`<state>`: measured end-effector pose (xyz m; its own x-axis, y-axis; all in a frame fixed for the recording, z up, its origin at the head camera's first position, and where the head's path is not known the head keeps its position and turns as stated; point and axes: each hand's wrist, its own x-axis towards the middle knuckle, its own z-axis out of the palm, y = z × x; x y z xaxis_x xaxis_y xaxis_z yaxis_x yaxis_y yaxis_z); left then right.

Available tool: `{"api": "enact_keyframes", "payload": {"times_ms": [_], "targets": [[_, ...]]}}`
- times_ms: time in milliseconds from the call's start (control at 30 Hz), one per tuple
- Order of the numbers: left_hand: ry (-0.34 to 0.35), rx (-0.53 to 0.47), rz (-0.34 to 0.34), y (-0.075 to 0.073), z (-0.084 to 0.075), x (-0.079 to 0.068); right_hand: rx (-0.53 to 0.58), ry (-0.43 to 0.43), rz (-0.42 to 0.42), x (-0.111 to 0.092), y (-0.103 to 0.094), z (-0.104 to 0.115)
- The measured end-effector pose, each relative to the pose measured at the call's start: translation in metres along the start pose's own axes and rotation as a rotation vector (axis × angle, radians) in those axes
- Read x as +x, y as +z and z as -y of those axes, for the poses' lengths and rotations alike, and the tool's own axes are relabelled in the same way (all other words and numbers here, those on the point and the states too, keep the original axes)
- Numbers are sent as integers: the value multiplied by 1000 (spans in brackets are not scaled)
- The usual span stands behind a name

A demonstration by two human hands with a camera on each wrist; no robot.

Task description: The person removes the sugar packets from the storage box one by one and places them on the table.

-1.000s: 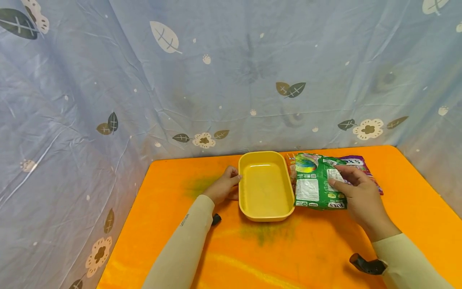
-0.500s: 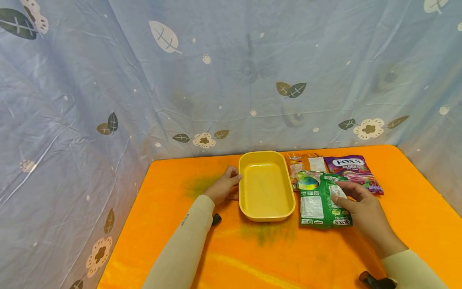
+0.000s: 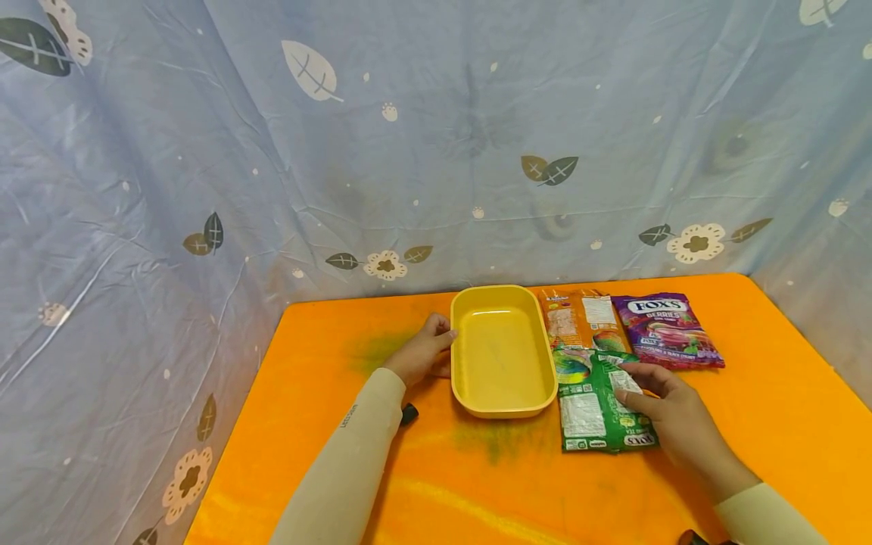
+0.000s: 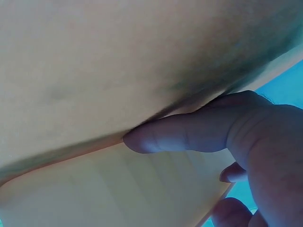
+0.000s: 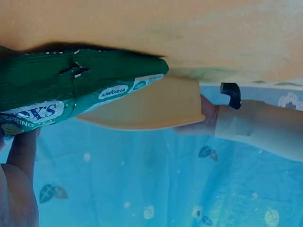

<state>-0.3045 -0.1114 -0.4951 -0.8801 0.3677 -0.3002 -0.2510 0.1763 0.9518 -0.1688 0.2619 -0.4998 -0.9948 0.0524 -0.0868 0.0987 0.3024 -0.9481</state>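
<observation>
My left hand holds the left side of a yellow rectangular tray, a fingertip showing at its rim. In the left wrist view, one finger lies straight along the tray's outer wall, close to the table surface. My right hand pinches the right part of a green Fox's candy bag between thumb and fingers. Its printed back faces up, just right of the tray's near end. Seen from the right wrist, the green bag is puffed and close over the table.
An orange candy bag lies behind the green one, which overlaps its near edge. To its right is a purple Fox's Berries bag. Leaf-patterned blue cloth hangs behind the orange tabletop.
My right hand has brought the green bag from over the orange and purple bags towards the front, uncovering both. The left hand and tray have stayed put.
</observation>
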Motion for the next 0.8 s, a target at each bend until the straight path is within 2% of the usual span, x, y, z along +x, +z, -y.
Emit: {"api": "enact_keyframes", "payload": {"times_ms": [200,500,667,800], "targets": [[-3,15,-1,0,0,-1,-34,13,19,0,1,0],[2,2,23,2,0,3,-263,39,16,-3,-5,-3],[7,-14,24,2,0,5,-280,46,-26,-3,-9,-1],[9,-61,16,3,4,6,-281,9,-76,-3,-14,3]]}}
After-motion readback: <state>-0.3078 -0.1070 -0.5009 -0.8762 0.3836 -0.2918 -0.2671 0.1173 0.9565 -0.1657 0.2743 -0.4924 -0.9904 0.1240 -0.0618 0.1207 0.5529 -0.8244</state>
